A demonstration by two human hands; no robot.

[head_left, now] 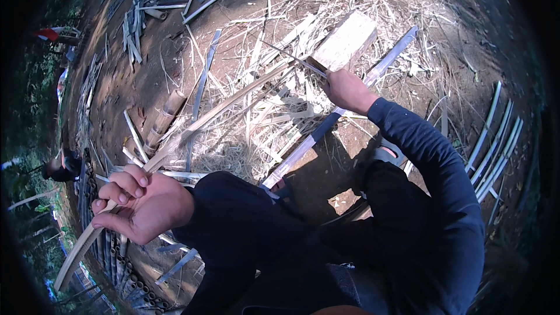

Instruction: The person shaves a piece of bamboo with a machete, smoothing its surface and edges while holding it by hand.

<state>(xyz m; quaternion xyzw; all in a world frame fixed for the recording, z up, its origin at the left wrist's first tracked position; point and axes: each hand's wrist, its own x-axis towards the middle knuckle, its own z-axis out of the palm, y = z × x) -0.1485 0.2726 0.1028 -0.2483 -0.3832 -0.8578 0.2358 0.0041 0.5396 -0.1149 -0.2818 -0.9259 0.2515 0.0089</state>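
My left hand [154, 205] is closed around a long, pale bamboo strip [224, 106], palm turned up and fingers curled over it. One end of the strip sticks out past the hand to the lower left; the other runs up to the block. In my right hand [350, 90] is a knife [306, 64], its thin dark blade pointing up and left across the strip's far end. The hand hides the handle. Just beyond stands a pale wooden block [348, 34], beside the blade. Whether the blade touches the strip cannot be made out.
Shavings [280, 111] cover the ground around the block. A flat bamboo slat [300, 154] runs diagonally beneath my right arm. A bamboo tube [165, 121] lies left of centre. Several long strips [496, 146] lie at right, stacked bamboo poles [131, 289] at lower left. Another person [65, 166] is far left.
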